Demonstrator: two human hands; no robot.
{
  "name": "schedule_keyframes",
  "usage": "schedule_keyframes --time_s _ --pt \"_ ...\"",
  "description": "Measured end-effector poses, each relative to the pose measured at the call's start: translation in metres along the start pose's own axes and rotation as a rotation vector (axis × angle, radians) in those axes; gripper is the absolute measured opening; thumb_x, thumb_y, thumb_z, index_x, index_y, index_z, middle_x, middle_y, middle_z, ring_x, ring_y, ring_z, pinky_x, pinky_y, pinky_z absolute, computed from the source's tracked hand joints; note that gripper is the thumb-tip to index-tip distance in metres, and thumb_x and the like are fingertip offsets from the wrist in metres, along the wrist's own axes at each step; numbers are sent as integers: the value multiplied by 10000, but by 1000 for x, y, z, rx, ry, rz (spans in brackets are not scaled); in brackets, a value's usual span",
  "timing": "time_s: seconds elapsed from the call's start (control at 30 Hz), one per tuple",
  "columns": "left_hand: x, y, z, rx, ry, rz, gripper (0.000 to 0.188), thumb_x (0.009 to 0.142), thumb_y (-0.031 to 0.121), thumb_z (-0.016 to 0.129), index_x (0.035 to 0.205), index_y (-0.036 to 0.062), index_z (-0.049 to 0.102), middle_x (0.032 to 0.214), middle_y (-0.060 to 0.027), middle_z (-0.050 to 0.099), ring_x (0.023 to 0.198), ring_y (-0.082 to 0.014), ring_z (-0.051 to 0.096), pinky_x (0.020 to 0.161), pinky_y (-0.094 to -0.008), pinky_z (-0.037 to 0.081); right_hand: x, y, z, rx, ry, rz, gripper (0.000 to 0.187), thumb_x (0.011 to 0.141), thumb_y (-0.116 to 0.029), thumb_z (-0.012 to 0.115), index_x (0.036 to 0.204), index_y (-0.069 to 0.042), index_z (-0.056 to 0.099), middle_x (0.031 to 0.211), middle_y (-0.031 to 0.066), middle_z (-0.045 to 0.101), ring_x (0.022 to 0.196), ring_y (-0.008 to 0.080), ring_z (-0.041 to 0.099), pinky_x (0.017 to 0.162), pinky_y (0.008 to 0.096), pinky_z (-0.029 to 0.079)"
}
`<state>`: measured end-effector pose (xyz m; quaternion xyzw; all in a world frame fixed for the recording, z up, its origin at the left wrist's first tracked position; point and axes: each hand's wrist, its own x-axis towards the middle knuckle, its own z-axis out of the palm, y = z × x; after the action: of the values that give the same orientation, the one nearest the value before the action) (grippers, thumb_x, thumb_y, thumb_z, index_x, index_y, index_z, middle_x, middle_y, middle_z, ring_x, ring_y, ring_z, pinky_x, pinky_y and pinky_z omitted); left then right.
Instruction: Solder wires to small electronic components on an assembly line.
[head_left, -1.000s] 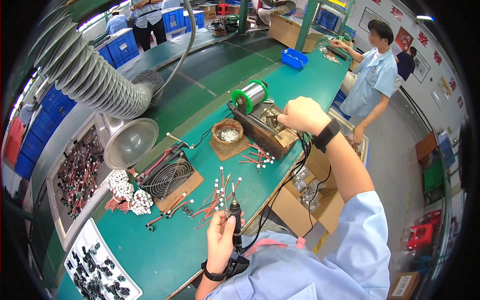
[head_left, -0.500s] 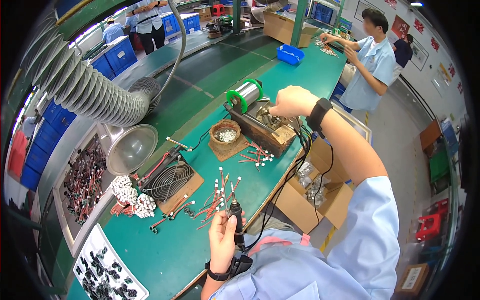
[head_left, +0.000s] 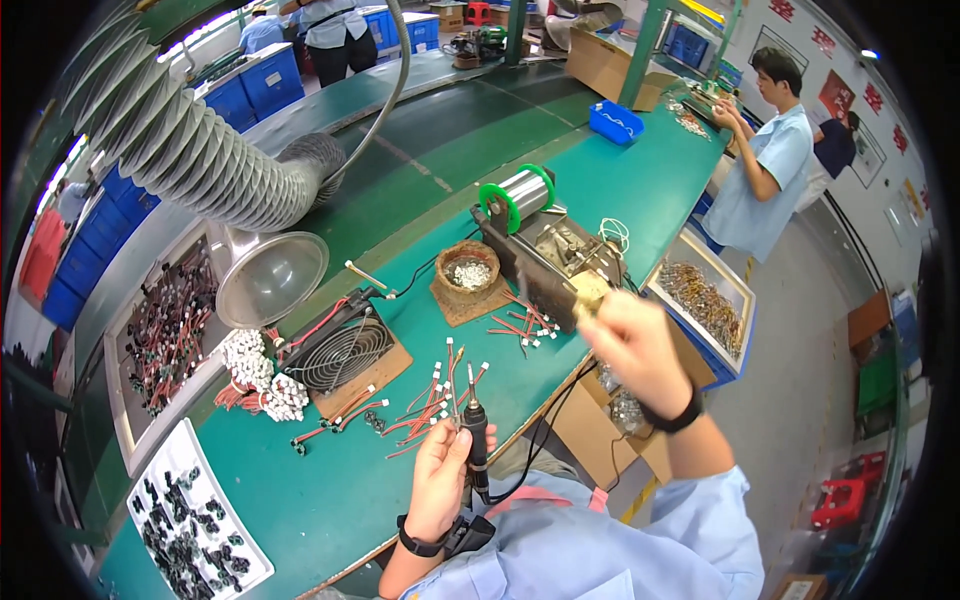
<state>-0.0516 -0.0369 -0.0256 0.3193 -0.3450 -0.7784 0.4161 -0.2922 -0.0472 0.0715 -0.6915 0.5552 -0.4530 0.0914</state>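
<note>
In the lower middle of the frame, the left hand (head_left: pixel 438 470) is keeping a narrow grip around the black handle of a soldering iron (head_left: pixel 477 435), whose metal tip is pointing toward the top of the frame. Right of centre, the right hand (head_left: pixel 640 345) is showing as a blur beside the yellowish front end of a dark metal stand (head_left: pixel 575 245); whether its grip is holding anything, I cannot tell. A solder spool (head_left: pixel 525 195) with green rims is sitting at the stand's upper left. Red leads (head_left: pixel 432 410) with white connectors are lying on the green tabletop (head_left: pixel 310 500), just beyond the iron. A brown bowl (head_left: pixel 467 286) is standing near the centre, and a black fan (head_left: pixel 345 358) is leaning to its lower left. At lower left, a white tray (head_left: pixel 185 438) is carrying small black parts.
</note>
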Motion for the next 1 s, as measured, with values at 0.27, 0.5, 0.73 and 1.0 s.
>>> schedule_keyframes --time_s 0.27,0.5,0.73,1.0 --pt "1 -3 7 -58 -37 -77 216 947 181 446 1056 1 492 1016 -138 607 892 -167 594 829 -296 469 -37 0 42 192 -57 67 261 763 -71 623 597 -3 433 604 65 357 568 191 366 506 302 286" --pt "-2 -4 9 -51 -35 -75 221 950 191 441 1051 3 495 1016 -144 609 886 -162 595 827 -290 466 -40 5 50 193 -35 31 256 767 -77 628 601 -5 447 603 59 348 566 190 352 510 302 279" --pt "-3 -5 10 -21 -33 -83 219 948 193 447 1049 4 496 1016 -139 609 882 -158 594 824 -287 464 -43 7 44 294 -98 139 271 787 -88 617 601 0 440 598 55 339 551 179 344 506 300 279" --pt "-3 -11 15 166 78 76 185 911 110 505 1056 -5 502 989 -109 614 861 -149 598 789 -271 473 -39 2 31 248 -167 161 274 797 -91 608 599 0 443 590 59 335 541 181 338 495 301 277"
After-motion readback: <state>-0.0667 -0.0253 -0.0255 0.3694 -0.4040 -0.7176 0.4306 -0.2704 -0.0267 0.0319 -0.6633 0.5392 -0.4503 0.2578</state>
